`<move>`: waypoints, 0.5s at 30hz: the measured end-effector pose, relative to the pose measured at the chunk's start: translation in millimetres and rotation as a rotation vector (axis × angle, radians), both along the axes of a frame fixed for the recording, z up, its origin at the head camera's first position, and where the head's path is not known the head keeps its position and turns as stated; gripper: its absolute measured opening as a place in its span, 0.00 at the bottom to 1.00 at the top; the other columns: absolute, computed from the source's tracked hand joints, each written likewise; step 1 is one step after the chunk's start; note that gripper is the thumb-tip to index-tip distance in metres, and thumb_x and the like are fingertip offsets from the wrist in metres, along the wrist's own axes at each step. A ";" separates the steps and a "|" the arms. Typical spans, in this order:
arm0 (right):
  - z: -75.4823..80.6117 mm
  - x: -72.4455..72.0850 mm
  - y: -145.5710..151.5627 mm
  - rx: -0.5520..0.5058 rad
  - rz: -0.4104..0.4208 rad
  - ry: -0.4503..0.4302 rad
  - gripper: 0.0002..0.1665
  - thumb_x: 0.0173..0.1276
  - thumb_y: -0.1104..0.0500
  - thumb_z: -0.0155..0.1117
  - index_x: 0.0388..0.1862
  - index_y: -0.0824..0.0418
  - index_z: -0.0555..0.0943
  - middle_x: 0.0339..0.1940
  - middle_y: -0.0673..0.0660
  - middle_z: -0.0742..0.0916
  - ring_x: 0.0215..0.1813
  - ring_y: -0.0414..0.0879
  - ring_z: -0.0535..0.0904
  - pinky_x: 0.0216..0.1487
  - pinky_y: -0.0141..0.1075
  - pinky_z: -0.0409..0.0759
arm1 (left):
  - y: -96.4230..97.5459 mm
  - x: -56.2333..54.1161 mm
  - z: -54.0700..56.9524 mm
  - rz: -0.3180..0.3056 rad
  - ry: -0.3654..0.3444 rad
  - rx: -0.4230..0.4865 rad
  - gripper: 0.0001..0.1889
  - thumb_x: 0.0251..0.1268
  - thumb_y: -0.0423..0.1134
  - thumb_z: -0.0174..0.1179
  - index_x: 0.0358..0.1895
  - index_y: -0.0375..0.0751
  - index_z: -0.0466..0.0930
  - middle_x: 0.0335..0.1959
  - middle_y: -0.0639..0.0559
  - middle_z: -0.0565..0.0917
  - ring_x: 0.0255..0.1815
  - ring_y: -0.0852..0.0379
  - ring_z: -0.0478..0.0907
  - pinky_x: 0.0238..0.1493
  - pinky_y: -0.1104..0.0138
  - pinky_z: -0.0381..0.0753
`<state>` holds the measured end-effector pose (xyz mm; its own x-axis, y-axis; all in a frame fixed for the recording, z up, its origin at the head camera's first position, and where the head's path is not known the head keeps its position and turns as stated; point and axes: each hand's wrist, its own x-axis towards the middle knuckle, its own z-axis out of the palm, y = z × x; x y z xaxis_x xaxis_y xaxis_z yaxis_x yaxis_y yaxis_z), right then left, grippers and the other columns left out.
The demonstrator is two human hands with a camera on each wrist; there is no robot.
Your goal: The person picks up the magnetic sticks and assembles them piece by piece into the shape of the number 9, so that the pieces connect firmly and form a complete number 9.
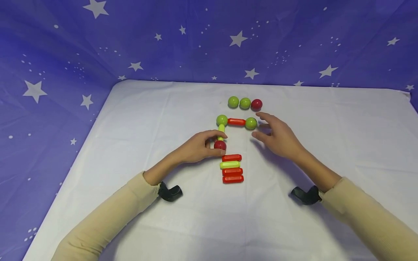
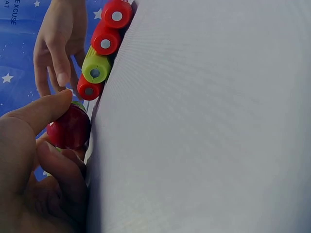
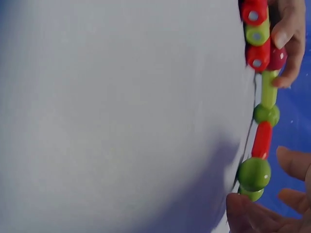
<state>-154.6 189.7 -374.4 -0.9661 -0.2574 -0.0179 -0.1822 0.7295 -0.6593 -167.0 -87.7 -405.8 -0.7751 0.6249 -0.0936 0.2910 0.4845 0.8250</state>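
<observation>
My left hand [image 1: 197,146] holds a red ball [image 1: 220,145] between thumb and fingers, low over the white cloth. From that ball a yellow-green rod [image 1: 221,129] runs back to a green ball [image 1: 222,120]. A red rod [image 1: 236,121] joins this corner ball to another green ball [image 1: 251,123] on the right. Just right of that end ball is my right hand [image 1: 281,139], its fingers spread and slightly bent, gripping nothing. In the right wrist view, its fingertips [image 3: 238,206] come close to the green end ball [image 3: 254,174].
Behind the joined pieces, two green balls [image 1: 233,102] and a red ball [image 1: 256,104] sit in a row. Nearer me, several loose rods [image 1: 233,172], red and yellow-green, lie side by side; their ends show metal discs. A purple star-patterned cloth [image 1: 209,43] hangs behind the table.
</observation>
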 end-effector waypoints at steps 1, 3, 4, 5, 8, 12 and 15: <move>0.9 3.0 0.0 -0.007 -0.004 0.006 0.37 0.68 0.60 0.67 0.72 0.65 0.66 0.67 0.68 0.74 0.62 0.62 0.76 0.60 0.57 0.72 | -0.1 0.1 0.2 0.000 0.000 0.000 0.23 0.61 0.45 0.70 0.59 0.51 0.78 0.41 0.52 0.76 0.29 0.53 0.69 0.33 0.63 0.69; 2.0 9.1 -0.1 -0.024 -0.010 0.012 0.34 0.68 0.60 0.67 0.70 0.66 0.68 0.64 0.67 0.76 0.61 0.61 0.77 0.58 0.56 0.74 | 0.0 0.1 0.3 0.000 -0.001 0.002 0.23 0.61 0.45 0.70 0.59 0.51 0.78 0.41 0.52 0.76 0.29 0.53 0.69 0.33 0.63 0.69; 2.4 12.2 -0.6 -0.033 -0.010 0.015 0.33 0.67 0.61 0.68 0.69 0.66 0.70 0.63 0.67 0.77 0.60 0.60 0.78 0.57 0.55 0.75 | 0.0 0.0 0.3 0.000 -0.002 0.004 0.23 0.61 0.45 0.70 0.59 0.50 0.78 0.41 0.52 0.76 0.29 0.53 0.69 0.33 0.63 0.69; 2.5 15.3 -1.1 -0.046 -0.011 0.015 0.32 0.67 0.61 0.68 0.68 0.66 0.71 0.62 0.66 0.77 0.59 0.59 0.78 0.56 0.55 0.76 | 0.0 0.0 0.5 -0.001 -0.003 0.006 0.23 0.61 0.45 0.70 0.59 0.50 0.78 0.41 0.52 0.76 0.28 0.53 0.69 0.33 0.63 0.69; 2.1 24.3 -4.2 -0.090 0.003 0.006 0.29 0.66 0.63 0.69 0.65 0.66 0.73 0.59 0.65 0.79 0.57 0.58 0.80 0.54 0.53 0.78 | 0.2 0.1 0.5 -0.005 -0.008 0.012 0.23 0.61 0.45 0.70 0.59 0.50 0.78 0.41 0.52 0.76 0.28 0.53 0.69 0.33 0.64 0.69; -0.2 35.5 -10.4 -0.153 0.042 -0.004 0.28 0.64 0.65 0.70 0.63 0.67 0.75 0.58 0.64 0.81 0.56 0.57 0.80 0.53 0.51 0.79 | 0.1 0.4 1.3 -0.005 -0.015 0.015 0.23 0.61 0.45 0.69 0.59 0.50 0.78 0.41 0.52 0.76 0.28 0.53 0.69 0.33 0.64 0.69; -2.8 43.1 -15.4 -0.190 0.076 -0.008 0.27 0.64 0.66 0.70 0.62 0.68 0.76 0.57 0.63 0.82 0.55 0.57 0.81 0.52 0.50 0.80 | 0.0 0.0 1.4 -0.006 -0.017 0.017 0.23 0.61 0.45 0.69 0.59 0.50 0.77 0.40 0.51 0.76 0.28 0.53 0.69 0.33 0.64 0.68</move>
